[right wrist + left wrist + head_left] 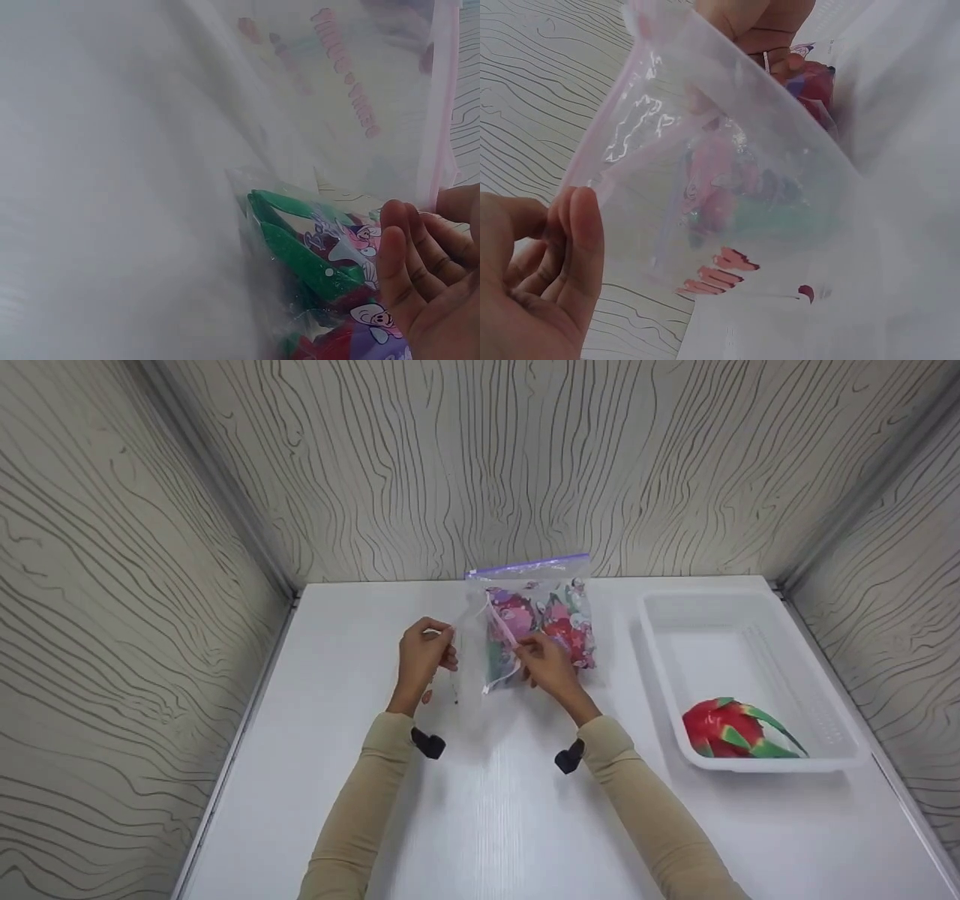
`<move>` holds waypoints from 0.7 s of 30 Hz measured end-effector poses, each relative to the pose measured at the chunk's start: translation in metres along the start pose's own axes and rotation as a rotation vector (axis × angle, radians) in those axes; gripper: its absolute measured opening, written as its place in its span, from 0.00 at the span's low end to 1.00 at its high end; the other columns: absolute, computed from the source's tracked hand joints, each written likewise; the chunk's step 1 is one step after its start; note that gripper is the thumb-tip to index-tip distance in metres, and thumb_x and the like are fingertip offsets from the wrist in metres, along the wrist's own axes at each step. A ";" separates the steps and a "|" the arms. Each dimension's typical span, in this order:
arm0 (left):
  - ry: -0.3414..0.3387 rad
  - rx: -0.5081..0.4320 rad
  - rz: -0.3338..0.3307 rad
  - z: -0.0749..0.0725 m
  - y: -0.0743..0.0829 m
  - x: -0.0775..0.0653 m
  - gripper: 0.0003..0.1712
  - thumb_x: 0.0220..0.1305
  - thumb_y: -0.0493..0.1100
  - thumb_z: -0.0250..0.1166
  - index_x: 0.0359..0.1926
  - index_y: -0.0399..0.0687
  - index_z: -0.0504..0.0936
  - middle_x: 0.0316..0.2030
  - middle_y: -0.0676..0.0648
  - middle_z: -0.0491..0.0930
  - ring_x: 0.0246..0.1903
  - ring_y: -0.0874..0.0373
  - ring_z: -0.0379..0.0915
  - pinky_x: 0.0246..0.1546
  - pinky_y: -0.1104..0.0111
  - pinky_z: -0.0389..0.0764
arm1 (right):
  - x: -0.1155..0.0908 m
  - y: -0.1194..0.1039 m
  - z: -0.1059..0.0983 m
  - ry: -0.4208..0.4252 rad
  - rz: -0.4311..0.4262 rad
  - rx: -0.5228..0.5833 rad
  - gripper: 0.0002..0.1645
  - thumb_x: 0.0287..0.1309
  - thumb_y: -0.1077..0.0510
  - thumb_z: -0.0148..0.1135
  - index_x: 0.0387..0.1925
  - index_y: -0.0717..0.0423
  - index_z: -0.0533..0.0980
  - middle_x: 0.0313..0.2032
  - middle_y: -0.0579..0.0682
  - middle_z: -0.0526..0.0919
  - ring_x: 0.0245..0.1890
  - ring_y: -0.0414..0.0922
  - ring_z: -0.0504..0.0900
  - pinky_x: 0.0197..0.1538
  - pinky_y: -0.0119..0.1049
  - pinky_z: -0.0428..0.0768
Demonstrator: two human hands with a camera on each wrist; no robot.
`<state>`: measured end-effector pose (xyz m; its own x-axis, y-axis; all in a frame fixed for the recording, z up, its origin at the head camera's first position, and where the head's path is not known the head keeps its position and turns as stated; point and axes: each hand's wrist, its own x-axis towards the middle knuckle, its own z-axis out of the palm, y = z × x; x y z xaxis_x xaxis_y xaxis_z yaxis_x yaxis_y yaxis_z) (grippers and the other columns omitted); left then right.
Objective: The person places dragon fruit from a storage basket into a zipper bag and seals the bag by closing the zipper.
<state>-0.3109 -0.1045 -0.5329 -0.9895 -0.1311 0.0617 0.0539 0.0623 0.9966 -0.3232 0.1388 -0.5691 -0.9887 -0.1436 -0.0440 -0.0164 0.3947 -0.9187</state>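
Both hands hold a clear zip bag [471, 679] with a pink closure strip, its mouth spread between them. My left hand [424, 654] pinches one side of the mouth; in the left wrist view its thumb and fingers grip the edge. On the other side my right hand [551, 664] pinches the pink strip [442, 112]. Pink printing [720, 271] marks the film. Right behind it stands a second zip bag [564, 619] with a purple strip, bulging with red and green dragon fruit pieces or models, partly hidden by the right hand.
On the right of the white table [487, 825] stands a white plastic basket [712, 660]. A red dragon fruit [721, 727] with green tips lies in its near left corner. Wood-patterned panels [450, 472] close off the back and sides.
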 end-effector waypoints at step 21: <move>0.014 0.027 -0.047 0.001 -0.001 0.000 0.09 0.75 0.41 0.64 0.48 0.40 0.81 0.31 0.33 0.85 0.21 0.57 0.83 0.27 0.62 0.90 | 0.008 -0.012 -0.037 -0.043 -0.137 -0.088 0.20 0.77 0.56 0.60 0.64 0.59 0.76 0.55 0.59 0.83 0.49 0.61 0.85 0.44 0.38 0.87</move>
<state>-0.3111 -0.1040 -0.5340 -0.9888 -0.1484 0.0155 0.0033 0.0823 0.9966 -0.3365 0.1664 -0.5434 -0.9690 -0.2393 0.0614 -0.1659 0.4463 -0.8794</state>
